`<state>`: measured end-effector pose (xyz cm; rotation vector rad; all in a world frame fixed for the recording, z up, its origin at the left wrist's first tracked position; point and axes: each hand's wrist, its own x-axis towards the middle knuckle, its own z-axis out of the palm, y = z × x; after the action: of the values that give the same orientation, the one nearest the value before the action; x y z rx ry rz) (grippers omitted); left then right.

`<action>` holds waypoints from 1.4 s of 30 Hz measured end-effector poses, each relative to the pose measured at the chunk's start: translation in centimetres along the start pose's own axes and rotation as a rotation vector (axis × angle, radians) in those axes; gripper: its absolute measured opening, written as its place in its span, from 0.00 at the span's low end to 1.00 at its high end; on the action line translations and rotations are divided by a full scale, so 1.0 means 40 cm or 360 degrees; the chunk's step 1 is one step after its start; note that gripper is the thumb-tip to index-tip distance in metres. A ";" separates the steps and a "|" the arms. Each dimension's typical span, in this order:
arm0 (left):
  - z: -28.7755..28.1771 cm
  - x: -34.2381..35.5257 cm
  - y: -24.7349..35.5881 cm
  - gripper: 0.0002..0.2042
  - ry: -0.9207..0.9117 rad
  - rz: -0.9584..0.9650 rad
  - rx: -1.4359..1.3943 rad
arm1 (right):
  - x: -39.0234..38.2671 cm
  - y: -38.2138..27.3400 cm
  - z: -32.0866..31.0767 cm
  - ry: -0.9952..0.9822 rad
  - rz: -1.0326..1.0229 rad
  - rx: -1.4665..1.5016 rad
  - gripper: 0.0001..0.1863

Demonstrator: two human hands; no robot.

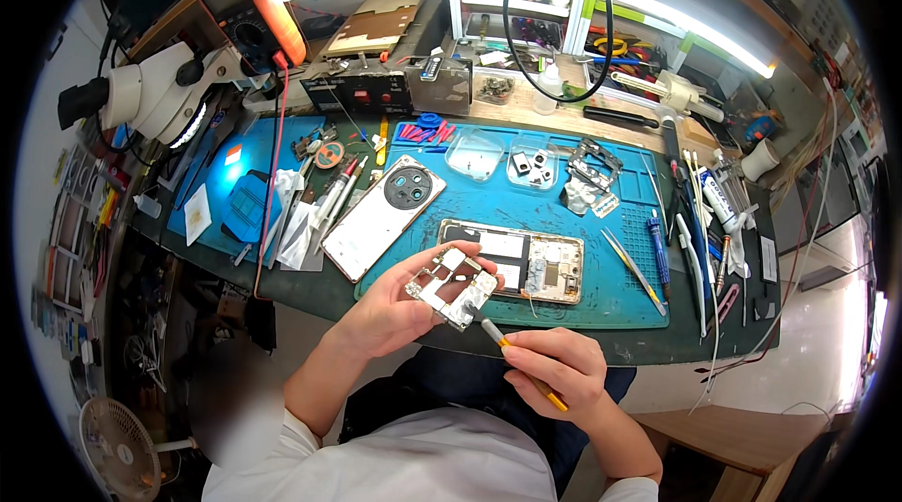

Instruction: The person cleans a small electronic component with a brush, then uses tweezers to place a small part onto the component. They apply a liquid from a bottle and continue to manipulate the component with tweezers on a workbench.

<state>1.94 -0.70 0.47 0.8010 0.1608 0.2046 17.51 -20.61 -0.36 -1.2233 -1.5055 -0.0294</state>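
My left hand [385, 309] is closed on the edge of a phone circuit board [435, 300] with metal shields, raised above the near edge of the bench. In my right hand [564, 368] is a slim pen-shaped tool [539, 380] with a golden-yellow handle and a silvery front. Its dark tip meets the lower right part of the board; the exact tip shape is too small to tell. Just beyond the hands, an opened phone frame [554, 269] lies on the blue work mat [601, 312]. A phone back cover [376, 225] with a round camera ring rests to its left.
Tweezers [635, 271] and a blue screwdriver [661, 248] lie right of the frame. Plastic boxes [474, 154] with small parts sit behind it. A microscope [150, 93] and an orange multimeter [249, 13] stand at left. A black cable loop [505, 23] hangs at the back.
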 end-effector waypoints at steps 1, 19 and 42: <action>0.000 0.000 0.000 0.45 0.0005 -0.0005 0.0005 | 0.000 0.000 0.000 -0.0003 -0.0001 -0.0003 0.22; -0.007 0.000 -0.004 0.45 -0.0040 -0.0006 -0.0057 | 0.002 -0.003 -0.002 -0.0027 0.0013 -0.0002 0.22; 0.003 0.001 0.003 0.42 0.0032 0.0016 0.0064 | 0.002 -0.002 -0.005 -0.0042 0.0036 0.0003 0.23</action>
<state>1.99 -0.68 0.63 0.8401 0.1803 0.2195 17.61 -20.72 -0.17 -1.2435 -1.5140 0.0031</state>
